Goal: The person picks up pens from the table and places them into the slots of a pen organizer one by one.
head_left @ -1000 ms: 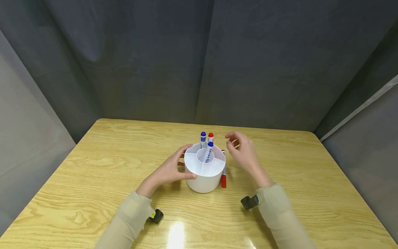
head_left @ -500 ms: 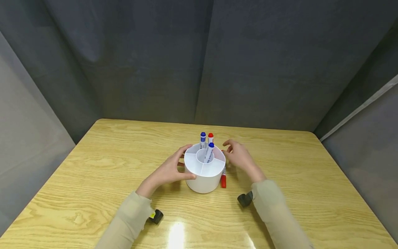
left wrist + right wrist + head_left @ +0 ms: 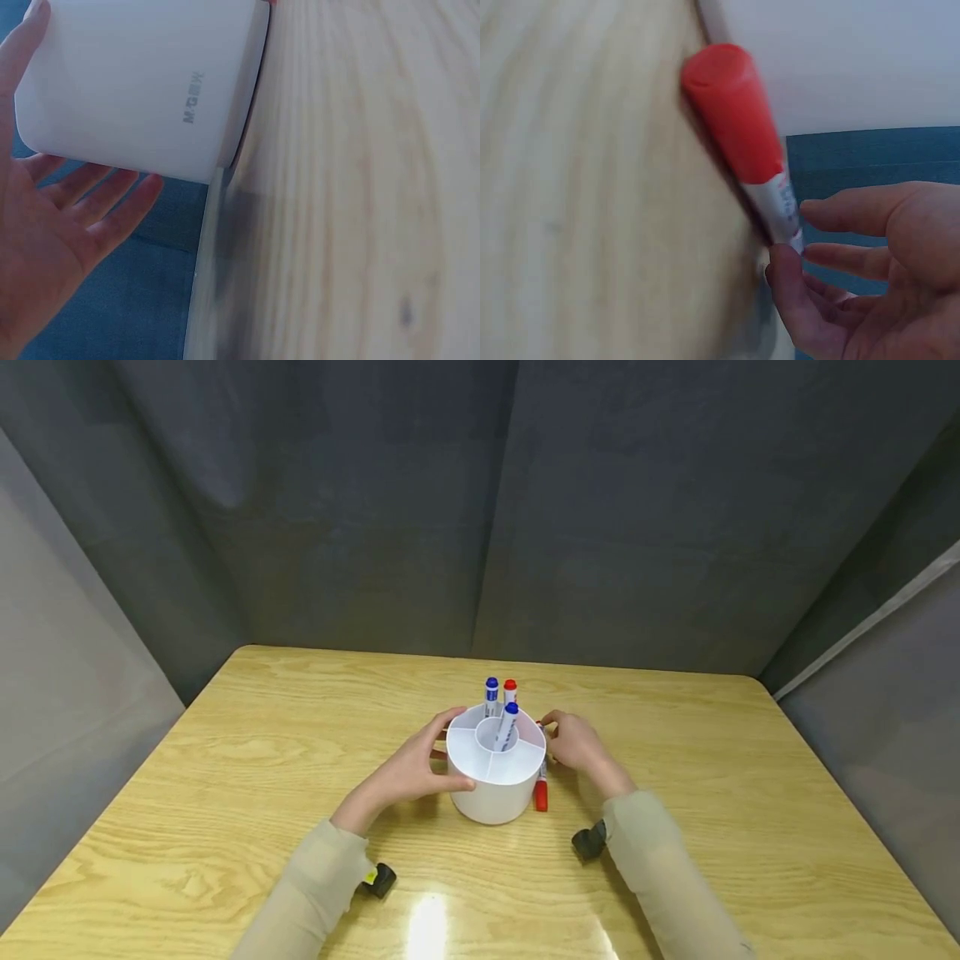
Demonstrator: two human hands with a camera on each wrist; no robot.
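Change: right hand [image 3: 573,745] has come down from above the table to the red marker [image 3: 540,785] beside the white holder [image 3: 495,777].
Head view: left hand [image 3: 408,770] cups the holder's left wall, fingers spread wide; two blue markers and a red one stand inside; holder sits mid-table [image 3: 225,760].
Left wrist view: straight fingers [image 3: 97,202] lie against the holder [image 3: 142,82].
Right wrist view: red marker [image 3: 742,127] lies along the holder's base; thumb [image 3: 795,292] touches its barrel, fingers loosely apart, not yet closed.
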